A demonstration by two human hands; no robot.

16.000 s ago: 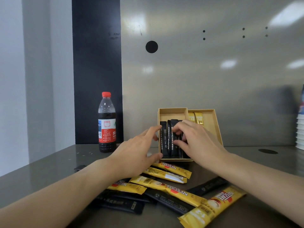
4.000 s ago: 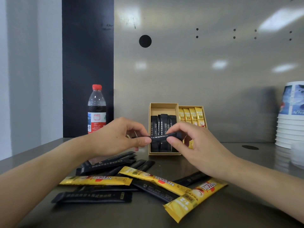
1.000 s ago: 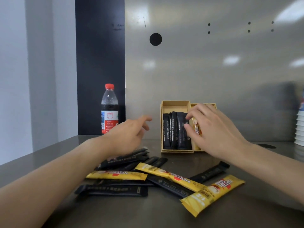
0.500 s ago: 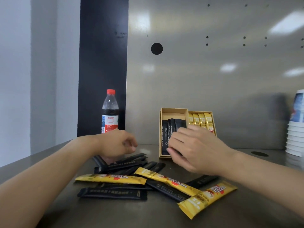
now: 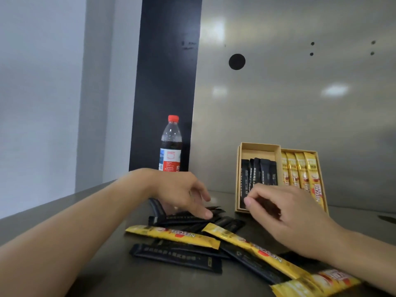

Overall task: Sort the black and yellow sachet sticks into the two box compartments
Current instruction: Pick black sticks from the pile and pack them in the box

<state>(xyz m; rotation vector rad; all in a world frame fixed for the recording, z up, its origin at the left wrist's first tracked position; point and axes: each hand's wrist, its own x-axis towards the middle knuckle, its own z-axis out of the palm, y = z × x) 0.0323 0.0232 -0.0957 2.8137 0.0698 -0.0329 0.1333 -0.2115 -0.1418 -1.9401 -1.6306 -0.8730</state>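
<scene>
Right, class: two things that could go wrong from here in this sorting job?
The left hand reaches into the black sticks just in front of the cola bottle; a careless lift might knock it. Yellow sticks lie across black ones, so pulling one may drag others along.

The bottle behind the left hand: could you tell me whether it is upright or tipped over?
Upright: the bottle stands vertical, red cap on top, though the left hand hides its base.
</scene>
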